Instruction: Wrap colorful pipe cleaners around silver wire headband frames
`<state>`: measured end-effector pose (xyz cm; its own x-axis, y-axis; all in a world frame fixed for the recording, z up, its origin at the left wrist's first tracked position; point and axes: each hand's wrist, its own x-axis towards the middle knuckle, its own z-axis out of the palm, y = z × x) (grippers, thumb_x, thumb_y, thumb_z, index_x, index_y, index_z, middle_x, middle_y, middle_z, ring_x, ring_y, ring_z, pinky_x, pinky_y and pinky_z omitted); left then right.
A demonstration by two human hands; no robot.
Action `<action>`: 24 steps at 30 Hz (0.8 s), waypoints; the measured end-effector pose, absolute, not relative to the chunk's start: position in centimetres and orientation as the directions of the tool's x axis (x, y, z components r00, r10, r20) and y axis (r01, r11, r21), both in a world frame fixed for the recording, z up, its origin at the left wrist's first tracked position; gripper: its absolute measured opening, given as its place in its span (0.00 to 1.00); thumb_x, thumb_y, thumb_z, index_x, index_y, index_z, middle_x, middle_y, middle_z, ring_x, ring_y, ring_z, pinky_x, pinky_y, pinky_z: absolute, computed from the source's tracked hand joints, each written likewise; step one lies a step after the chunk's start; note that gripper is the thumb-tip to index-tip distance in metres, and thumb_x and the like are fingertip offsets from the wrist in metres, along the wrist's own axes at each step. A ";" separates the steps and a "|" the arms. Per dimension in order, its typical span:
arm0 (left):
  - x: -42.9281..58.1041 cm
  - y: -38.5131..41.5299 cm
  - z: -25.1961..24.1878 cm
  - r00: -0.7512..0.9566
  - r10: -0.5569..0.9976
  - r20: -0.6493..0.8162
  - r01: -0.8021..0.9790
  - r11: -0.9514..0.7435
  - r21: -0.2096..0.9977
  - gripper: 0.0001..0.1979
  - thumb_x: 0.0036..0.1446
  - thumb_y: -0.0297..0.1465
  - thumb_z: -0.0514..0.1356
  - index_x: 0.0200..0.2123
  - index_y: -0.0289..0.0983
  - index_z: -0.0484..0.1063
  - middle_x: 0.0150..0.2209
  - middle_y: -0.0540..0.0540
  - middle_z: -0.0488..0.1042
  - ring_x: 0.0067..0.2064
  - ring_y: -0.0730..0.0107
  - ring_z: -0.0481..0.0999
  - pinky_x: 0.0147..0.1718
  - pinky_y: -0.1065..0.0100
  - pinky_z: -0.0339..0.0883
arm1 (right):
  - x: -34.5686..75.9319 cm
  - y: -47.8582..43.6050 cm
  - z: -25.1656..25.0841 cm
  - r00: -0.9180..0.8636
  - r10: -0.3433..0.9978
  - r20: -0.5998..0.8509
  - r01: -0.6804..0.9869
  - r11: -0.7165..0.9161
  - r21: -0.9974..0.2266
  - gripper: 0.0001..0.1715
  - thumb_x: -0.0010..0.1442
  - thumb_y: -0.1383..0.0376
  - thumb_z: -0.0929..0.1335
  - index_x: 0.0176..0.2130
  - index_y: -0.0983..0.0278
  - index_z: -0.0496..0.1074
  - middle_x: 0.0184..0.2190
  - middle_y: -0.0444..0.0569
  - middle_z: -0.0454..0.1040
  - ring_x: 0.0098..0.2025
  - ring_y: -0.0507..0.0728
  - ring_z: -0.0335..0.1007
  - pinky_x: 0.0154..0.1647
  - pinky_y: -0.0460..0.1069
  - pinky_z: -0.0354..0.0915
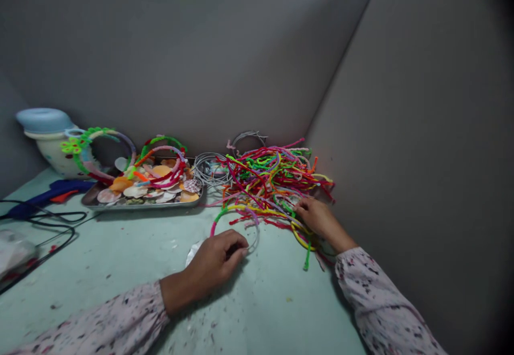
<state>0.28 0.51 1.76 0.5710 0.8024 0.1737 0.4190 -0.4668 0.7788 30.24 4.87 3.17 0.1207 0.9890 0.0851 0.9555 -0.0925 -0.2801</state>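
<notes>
My left hand is closed on a ring of wire, partly wrapped in pink, green, yellow and purple pipe cleaner, with a bare grey stretch at its right side. A piece of silvery foil-like material shows behind this hand. My right hand reaches into the right front edge of a loose pile of coloured pipe cleaners. Its thumb and finger are pinched together by a green strand, but what lies between the fingertips is too small to make out.
A metal tray holds seashells and wrapped rings. Coils of grey wire lie between tray and pile. At left are a cup with a blue lid, a blue tool with a red part, and black cables. Grey walls enclose the table.
</notes>
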 end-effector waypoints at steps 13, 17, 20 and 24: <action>0.0 0.7 2.0 0.521 0.820 0.238 0.401 -0.481 0.780 0.09 0.59 0.30 0.52 0.35 0.36 0.72 0.33 0.47 0.73 0.34 0.70 0.70 0.34 0.68 0.62 | 30.6 4.9 3.6 0.178 0.972 0.156 0.927 -0.112 -0.357 0.13 0.58 0.62 0.62 0.33 0.64 0.75 0.31 0.49 0.77 0.32 0.55 0.69 0.30 0.46 0.56; 0.1 0.8 1.9 0.516 0.820 0.247 0.387 -0.480 0.787 0.09 0.59 0.30 0.52 0.35 0.37 0.72 0.32 0.47 0.73 0.33 0.70 0.70 0.33 0.68 0.62 | 30.6 5.2 4.3 0.211 0.960 0.182 0.932 -0.142 -0.333 0.12 0.58 0.62 0.63 0.34 0.63 0.75 0.31 0.49 0.77 0.31 0.55 0.69 0.30 0.47 0.55; 0.0 0.8 2.0 0.506 0.825 0.251 0.375 -0.473 0.797 0.10 0.59 0.30 0.51 0.34 0.37 0.72 0.32 0.47 0.73 0.33 0.69 0.70 0.33 0.69 0.62 | 30.2 5.8 4.8 0.204 0.959 0.199 0.946 -0.141 -0.291 0.11 0.58 0.63 0.63 0.33 0.63 0.74 0.31 0.50 0.77 0.32 0.55 0.70 0.30 0.47 0.54; -0.1 0.9 2.0 0.488 0.840 0.238 0.377 -0.449 0.810 0.10 0.58 0.31 0.52 0.33 0.36 0.73 0.30 0.47 0.73 0.32 0.69 0.70 0.31 0.70 0.61 | 29.7 7.0 5.4 0.198 0.951 0.238 0.936 -0.111 -0.333 0.11 0.59 0.64 0.62 0.35 0.63 0.72 0.32 0.50 0.77 0.33 0.55 0.70 0.31 0.47 0.55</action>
